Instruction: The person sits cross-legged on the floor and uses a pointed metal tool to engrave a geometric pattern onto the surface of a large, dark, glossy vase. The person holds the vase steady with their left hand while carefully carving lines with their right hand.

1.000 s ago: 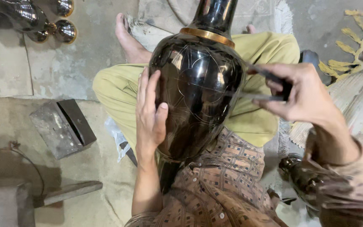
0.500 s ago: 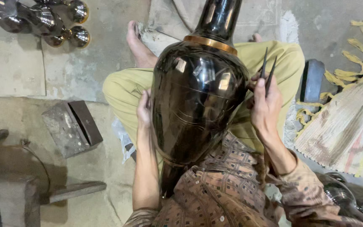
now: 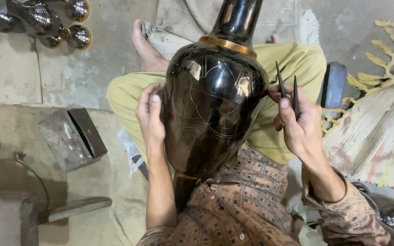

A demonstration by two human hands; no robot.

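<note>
**Black vase in lap, both hands on it**

Big glossy black vase [image 3: 213, 105] lies across the person's lap betw. the two hands, neck w/ gold band [image 3: 228, 45] pointing away from the body, thin scratched lines on its belly. Left hand [image 3: 150, 116] flat on the vase's left flank, fingers loosely spread, nothing gripped. Right hand [image 3: 297, 120] at the vase's right flank, closed round a dark two-legged pointed tool [image 3: 288, 89], points up, thumb touching the vase edge. Left of the left hand, on the floor: dark metal block [image 3: 71, 139]; farther out beyond it, shiny metal vessels [image 3: 37, 20]. Right of the right hand: woven mat [image 3: 375, 136], well apart from the vase.
</note>
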